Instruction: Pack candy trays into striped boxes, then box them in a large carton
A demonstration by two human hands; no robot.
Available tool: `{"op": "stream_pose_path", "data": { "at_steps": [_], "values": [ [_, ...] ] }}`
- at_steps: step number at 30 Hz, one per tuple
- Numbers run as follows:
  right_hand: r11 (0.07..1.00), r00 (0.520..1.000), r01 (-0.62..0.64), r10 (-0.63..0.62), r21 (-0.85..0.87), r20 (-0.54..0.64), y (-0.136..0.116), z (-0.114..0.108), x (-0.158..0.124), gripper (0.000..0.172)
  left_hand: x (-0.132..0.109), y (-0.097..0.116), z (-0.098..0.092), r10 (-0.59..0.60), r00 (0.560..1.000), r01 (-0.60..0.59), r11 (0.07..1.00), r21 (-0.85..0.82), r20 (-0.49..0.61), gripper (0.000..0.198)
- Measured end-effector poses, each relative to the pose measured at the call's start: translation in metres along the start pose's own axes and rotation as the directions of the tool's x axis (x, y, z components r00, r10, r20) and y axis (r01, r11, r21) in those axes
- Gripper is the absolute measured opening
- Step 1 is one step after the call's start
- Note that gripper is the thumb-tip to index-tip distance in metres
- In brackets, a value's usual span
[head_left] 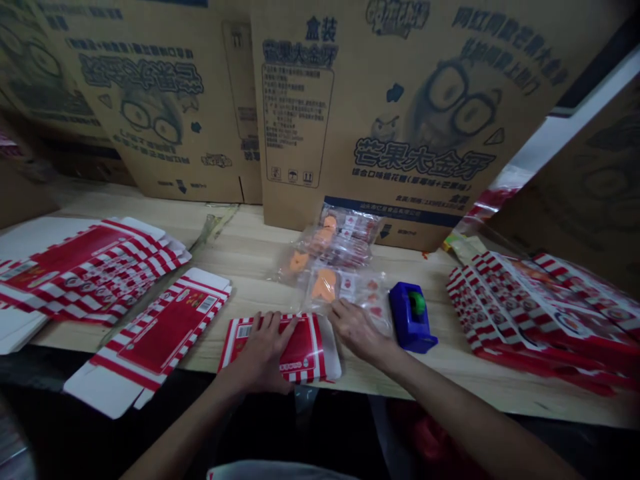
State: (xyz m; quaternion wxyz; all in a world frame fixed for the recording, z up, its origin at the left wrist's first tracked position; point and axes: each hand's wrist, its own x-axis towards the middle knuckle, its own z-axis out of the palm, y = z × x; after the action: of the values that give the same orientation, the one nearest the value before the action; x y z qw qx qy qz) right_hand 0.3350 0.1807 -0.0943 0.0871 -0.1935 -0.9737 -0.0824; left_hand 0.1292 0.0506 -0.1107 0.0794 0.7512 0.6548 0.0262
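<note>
My left hand (267,353) lies over a red-and-white striped carton (305,343) at the table's front edge, gripping it with the fingers across the top. The carton's white end flap stands open on the right. Just beyond it, my right hand (357,327) has its fingers closed at the near edge of a clear plastic packet (325,285) holding an orange piece and a printed card. More of these clear packets (345,233) lie in a loose heap behind. A blue tape dispenser (413,317) with a green core stands right of my right hand.
Flat striped cartons (105,267) are stacked at the left, with a single carton (165,327) beside them overhanging the front edge. Filled-looking striped cartons (545,313) pile up at the right. Large brown cardboard boxes (380,113) wall off the back of the wooden table (235,240).
</note>
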Motion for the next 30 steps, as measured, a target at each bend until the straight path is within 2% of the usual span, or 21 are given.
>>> {"op": "stream_pose_path", "data": {
  "at_steps": [6, 10, 11, 13, 15, 16, 17, 19, 22, 25, 30],
  "values": [
    [0.960, 0.999, -0.038, 0.026, 0.277, 0.047, -0.046, 0.017, -0.045, 0.024, -0.051, 0.001, 0.007, -0.221, 0.967, 0.234, 0.968, 0.096, -0.126, 0.098],
    [0.821, 0.998, -0.020, -0.018, 0.570, 0.061, -0.044, 0.015, -0.043, 0.020, -0.055, 0.001, 0.010, -0.222, 0.967, 0.232, 0.969, 0.080, -0.124, 0.095],
    [0.789, 0.998, -0.054, 0.029, 0.612, 0.051, -0.037, 0.014, -0.037, 0.020, -0.054, 0.002, 0.011, -0.212, 0.970, 0.221, 0.973, 0.070, -0.120, 0.096],
    [0.763, 0.971, -0.190, 0.238, 0.618, 0.005, -0.020, 0.014, -0.023, 0.015, -0.053, 0.002, 0.011, -0.195, 0.974, 0.202, 0.978, 0.052, -0.114, 0.098],
    [0.734, 0.881, -0.379, 0.472, 0.563, -0.023, -0.003, 0.019, -0.009, 0.007, -0.055, 0.002, 0.012, -0.188, 0.975, 0.195, 0.979, 0.052, -0.120, 0.098],
    [0.704, 0.834, -0.458, 0.551, 0.543, -0.010, 0.004, 0.024, -0.004, 0.005, -0.057, 0.001, 0.013, -0.189, 0.973, 0.198, 0.978, 0.059, -0.129, 0.097],
    [0.673, 0.803, -0.514, 0.595, 0.532, 0.023, 0.009, 0.029, 0.000, 0.005, -0.058, 0.001, 0.013, -0.191, 0.972, 0.202, 0.977, 0.066, -0.139, 0.096],
    [0.625, 0.782, -0.558, 0.617, 0.546, 0.093, 0.014, 0.040, 0.004, 0.008, -0.062, 0.000, 0.013, -0.200, 0.968, 0.214, 0.974, 0.077, -0.152, 0.095],
    [0.598, 0.785, -0.537, 0.612, 0.595, 0.092, 0.009, 0.050, 0.006, 0.016, -0.061, 0.001, 0.012, -0.225, 0.964, 0.238, 0.968, 0.079, -0.141, 0.097],
    [0.596, 0.806, -0.478, 0.589, 0.645, 0.054, -0.005, 0.045, 0.008, 0.019, -0.054, 0.006, 0.009, -0.249, 0.960, 0.259, 0.963, 0.073, -0.127, 0.099],
    [0.629, 0.917, -0.241, 0.398, 0.739, -0.040, -0.028, 0.039, 0.009, 0.030, -0.045, 0.016, 0.010, -0.233, 0.961, 0.242, 0.969, 0.042, -0.149, 0.098]
  ]
}}
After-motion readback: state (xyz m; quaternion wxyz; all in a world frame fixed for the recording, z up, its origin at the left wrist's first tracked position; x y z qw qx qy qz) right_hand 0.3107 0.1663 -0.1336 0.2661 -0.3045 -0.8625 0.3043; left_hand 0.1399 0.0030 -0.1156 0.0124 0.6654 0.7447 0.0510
